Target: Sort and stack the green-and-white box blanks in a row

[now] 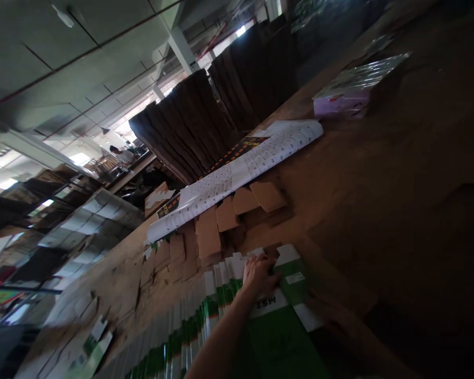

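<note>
My left hand (258, 275) lies at the top end of a green-and-white printed carton (286, 337), its fingers bent over the edge and its thumb out to the right. Beside it, to the left, runs a row of flat green-and-white cartons (189, 321) leaning one against another. In deep shadow, my right hand (324, 308) is by the right side of the carton near a white flap; its fingers are too dark and blurred to make out.
Small brown cardboard pieces (209, 234) lie behind the cartons on the brown table (363, 210). Beyond them stretches a printed sheet (237, 171). A plastic-wrapped pack (342, 105) sits at the far right. Tall dark stacks (185, 123) stand behind. A person (122, 156) is far back left.
</note>
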The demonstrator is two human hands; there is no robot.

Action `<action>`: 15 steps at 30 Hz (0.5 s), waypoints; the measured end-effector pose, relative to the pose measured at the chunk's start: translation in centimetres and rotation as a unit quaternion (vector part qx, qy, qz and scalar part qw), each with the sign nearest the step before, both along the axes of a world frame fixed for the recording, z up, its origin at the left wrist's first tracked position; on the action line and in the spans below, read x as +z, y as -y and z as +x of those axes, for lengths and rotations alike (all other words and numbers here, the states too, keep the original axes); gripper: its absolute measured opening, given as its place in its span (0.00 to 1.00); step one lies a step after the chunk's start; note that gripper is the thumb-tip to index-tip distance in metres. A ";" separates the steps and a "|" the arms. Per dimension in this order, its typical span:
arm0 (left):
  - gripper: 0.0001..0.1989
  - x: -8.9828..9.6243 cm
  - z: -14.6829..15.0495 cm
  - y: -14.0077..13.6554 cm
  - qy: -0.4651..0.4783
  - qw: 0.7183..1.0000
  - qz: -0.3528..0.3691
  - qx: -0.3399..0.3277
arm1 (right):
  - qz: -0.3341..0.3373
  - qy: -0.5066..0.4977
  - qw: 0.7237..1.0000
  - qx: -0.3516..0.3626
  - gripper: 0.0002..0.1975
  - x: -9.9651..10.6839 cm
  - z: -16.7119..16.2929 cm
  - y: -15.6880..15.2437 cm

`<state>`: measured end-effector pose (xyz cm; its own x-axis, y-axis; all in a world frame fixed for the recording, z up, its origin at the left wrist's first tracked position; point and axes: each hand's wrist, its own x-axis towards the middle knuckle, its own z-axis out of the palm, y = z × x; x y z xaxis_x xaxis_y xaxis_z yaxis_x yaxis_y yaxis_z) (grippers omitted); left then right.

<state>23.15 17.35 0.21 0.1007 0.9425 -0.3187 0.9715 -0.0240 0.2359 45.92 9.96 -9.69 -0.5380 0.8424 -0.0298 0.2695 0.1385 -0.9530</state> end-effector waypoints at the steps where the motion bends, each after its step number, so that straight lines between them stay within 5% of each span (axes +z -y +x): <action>1: 0.19 0.0 -0.1 0.1 -0.003 1.000 -0.005 -0.007 | -0.005 -0.005 1.000 -0.007 0.20 -0.5 0.1 0.0; 9: 0.23 0.1 -0.2 0.2 -0.018 0.999 -0.027 -0.035 | -0.041 -0.013 0.999 -0.019 0.19 -1.1 0.0 0.1; 15: 0.24 0.6 0.3 0.2 -0.025 0.999 -0.038 -0.031 | 0.018 0.067 0.997 0.016 0.20 -0.2 0.2 -0.8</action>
